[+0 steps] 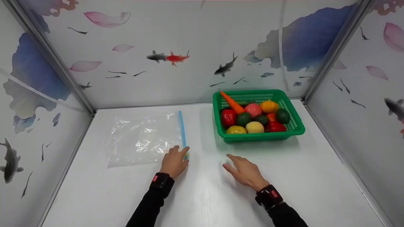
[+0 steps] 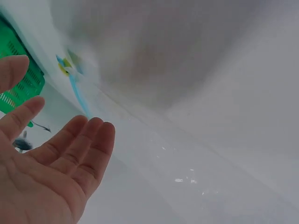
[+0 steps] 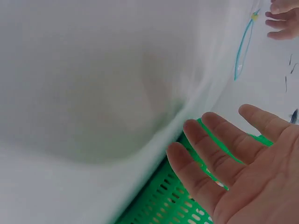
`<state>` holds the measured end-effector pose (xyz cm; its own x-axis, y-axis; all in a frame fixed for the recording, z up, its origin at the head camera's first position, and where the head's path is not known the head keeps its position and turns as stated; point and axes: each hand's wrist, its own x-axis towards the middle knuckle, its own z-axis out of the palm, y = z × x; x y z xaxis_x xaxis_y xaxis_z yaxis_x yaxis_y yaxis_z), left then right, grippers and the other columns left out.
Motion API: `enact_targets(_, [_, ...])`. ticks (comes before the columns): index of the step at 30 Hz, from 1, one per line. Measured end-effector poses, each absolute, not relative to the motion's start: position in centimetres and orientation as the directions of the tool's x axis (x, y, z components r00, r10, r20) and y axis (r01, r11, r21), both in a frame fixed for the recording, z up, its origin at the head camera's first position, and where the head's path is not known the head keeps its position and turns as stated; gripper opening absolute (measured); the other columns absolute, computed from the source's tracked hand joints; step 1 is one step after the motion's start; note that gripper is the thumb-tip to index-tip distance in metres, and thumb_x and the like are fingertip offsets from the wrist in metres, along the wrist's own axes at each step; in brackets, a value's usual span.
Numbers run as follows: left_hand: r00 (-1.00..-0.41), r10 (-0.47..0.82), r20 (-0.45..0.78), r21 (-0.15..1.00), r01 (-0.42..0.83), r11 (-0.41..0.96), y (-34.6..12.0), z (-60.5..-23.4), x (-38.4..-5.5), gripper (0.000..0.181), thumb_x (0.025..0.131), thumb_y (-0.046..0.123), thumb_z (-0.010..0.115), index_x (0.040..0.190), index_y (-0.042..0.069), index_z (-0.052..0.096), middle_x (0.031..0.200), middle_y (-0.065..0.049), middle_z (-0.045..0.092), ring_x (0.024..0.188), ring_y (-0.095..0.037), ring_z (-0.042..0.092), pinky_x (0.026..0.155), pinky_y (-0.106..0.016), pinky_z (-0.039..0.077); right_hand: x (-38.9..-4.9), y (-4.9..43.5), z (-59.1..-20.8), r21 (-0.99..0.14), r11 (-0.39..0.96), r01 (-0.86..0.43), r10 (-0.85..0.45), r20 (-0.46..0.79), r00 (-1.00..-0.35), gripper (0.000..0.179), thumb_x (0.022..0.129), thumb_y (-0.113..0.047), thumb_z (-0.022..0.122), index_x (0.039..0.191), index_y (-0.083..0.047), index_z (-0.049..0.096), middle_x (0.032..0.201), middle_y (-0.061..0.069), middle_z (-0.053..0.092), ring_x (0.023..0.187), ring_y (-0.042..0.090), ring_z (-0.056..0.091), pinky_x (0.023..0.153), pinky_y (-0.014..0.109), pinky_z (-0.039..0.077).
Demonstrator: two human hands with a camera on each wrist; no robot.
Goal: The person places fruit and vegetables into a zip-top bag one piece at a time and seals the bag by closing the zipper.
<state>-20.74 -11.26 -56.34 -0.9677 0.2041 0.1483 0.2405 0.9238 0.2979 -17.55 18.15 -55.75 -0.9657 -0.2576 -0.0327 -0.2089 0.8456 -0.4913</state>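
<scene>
A clear zip bag (image 1: 142,138) lies flat on the left of the white table, its blue zip edge (image 1: 182,126) facing right. Over the bag's near right corner is my left hand (image 1: 174,162), fingers extended and nothing held; the left wrist view shows its palm (image 2: 42,177) above the bag. My right hand (image 1: 246,171) hovers in front of the green basket (image 1: 258,137) with its fingers spread and holding nothing. Inside the basket are a carrot (image 1: 232,102), a red bell pepper (image 1: 228,117), a yellow pumpkin (image 1: 268,106) and several other fruits and vegetables.
White panels (image 1: 195,82) painted with fish and petals stand along the back and both sides of the table (image 1: 202,195). The basket sits near the back right, close to the rear panel. Grey metal posts (image 1: 334,53) mark the corners.
</scene>
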Motion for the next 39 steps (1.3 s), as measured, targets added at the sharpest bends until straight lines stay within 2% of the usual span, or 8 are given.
enact_targets(4, [-0.975, 0.186, 0.12, 0.294, 0.213, 0.932, -11.1, -57.3, -20.8, 0.048, 0.087, 0.022, 0.069, 0.134, 0.022, 0.061, 0.131, -0.023, 0.053, 0.119, -0.038, 0.053, 0.09, -0.053, 0.046, -17.6, 16.6, -55.8, -0.54, 0.811, -0.225, -0.297, -0.05, -0.954, 0.068, 0.093, -0.067, 0.043, 0.135, -0.016, 0.06, 0.133, 0.007, 0.063, 0.126, 0.029, 0.057, 0.103, 0.052, 0.043])
enact_targets(9, [-0.978, 0.185, 0.1, 0.305, 0.207, 0.929, -10.8, -57.6, -20.5, 0.045, 0.088, 0.023, 0.068, 0.132, 0.021, 0.063, 0.13, -0.022, 0.053, 0.118, -0.037, 0.051, 0.091, -0.053, 0.044, -17.5, 15.7, -56.0, -0.542, 0.799, -0.26, -0.337, -0.046, -0.94, 0.06, 0.094, -0.061, 0.049, 0.127, -0.013, 0.065, 0.126, 0.008, 0.066, 0.12, 0.03, 0.06, 0.099, 0.052, 0.046])
enact_targets(14, [-0.972, 0.204, 0.113, 0.289, 0.228, 0.93, -10.8, -57.5, -20.4, 0.038, 0.088, 0.024, 0.068, 0.126, 0.016, 0.066, 0.116, -0.017, 0.058, 0.109, -0.033, 0.054, 0.085, -0.049, 0.046, -17.8, 15.0, -55.7, -0.522, 0.795, -0.31, -0.364, -0.001, -0.931, 0.047, 0.095, -0.046, 0.058, 0.121, -0.008, 0.068, 0.12, 0.011, 0.069, 0.114, 0.032, 0.063, 0.095, 0.052, 0.049])
enact_targets(24, [-0.947, 0.267, 0.175, 0.297, 0.31, 0.903, -11.1, -57.7, -19.9, 0.007, 0.085, 0.008, 0.068, 0.082, 0.004, 0.063, 0.075, -0.009, 0.057, 0.07, -0.024, 0.058, 0.057, -0.036, 0.047, -17.6, 13.4, -55.2, -0.585, 0.74, -0.332, -0.436, -0.04, -0.899, 0.043, 0.096, -0.043, 0.057, 0.12, -0.008, 0.069, 0.113, 0.008, 0.071, 0.103, 0.026, 0.067, 0.087, 0.047, 0.052])
enact_targets(28, [-0.958, 0.237, 0.16, 0.404, 0.283, 0.87, -11.3, -58.1, -19.4, 0.012, 0.08, -0.003, 0.063, 0.074, 0.006, 0.056, 0.063, -0.004, 0.053, 0.057, -0.017, 0.05, 0.051, -0.031, 0.039, -17.7, 12.5, -55.5, -0.606, 0.721, -0.335, -0.459, -0.056, -0.887, 0.042, 0.097, -0.042, 0.057, 0.116, -0.008, 0.07, 0.11, 0.007, 0.072, 0.1, 0.024, 0.068, 0.084, 0.046, 0.053])
enact_targets(33, [-0.982, 0.159, 0.097, 0.607, 0.185, 0.773, -11.3, -57.8, -18.7, 0.017, 0.075, -0.002, 0.062, 0.075, 0.011, 0.051, 0.064, 0.003, 0.049, 0.058, -0.012, 0.043, 0.053, -0.026, 0.035, -18.5, 11.1, -55.6, -0.623, 0.701, -0.347, -0.482, -0.056, -0.874, 0.035, 0.096, -0.038, 0.059, 0.11, -0.008, 0.074, 0.102, 0.004, 0.074, 0.095, 0.02, 0.069, 0.081, 0.041, 0.054])
enact_targets(36, [-0.984, 0.134, 0.114, 0.682, 0.175, 0.71, -11.0, -57.3, -18.0, 0.014, 0.077, 0.002, 0.063, 0.08, 0.012, 0.053, 0.07, 0.003, 0.052, 0.062, -0.011, 0.046, 0.056, -0.024, 0.038, -19.3, 10.2, -55.7, -0.723, 0.625, -0.295, -0.499, -0.079, -0.863, 0.032, 0.098, -0.032, 0.058, 0.11, -0.006, 0.074, 0.101, 0.006, 0.075, 0.093, 0.019, 0.069, 0.08, 0.037, 0.054])
enact_targets(39, [-0.98, 0.116, 0.163, 0.727, 0.199, 0.657, -10.6, -56.7, -17.1, 0.015, 0.079, 0.004, 0.064, 0.085, 0.012, 0.054, 0.073, 0.003, 0.054, 0.064, -0.01, 0.047, 0.059, -0.023, 0.039, -20.2, 9.3, -55.6, -0.883, 0.453, -0.122, -0.503, -0.14, -0.853, 0.036, 0.1, -0.029, 0.055, 0.119, -0.002, 0.069, 0.106, 0.012, 0.073, 0.094, 0.023, 0.07, 0.078, 0.035, 0.057])
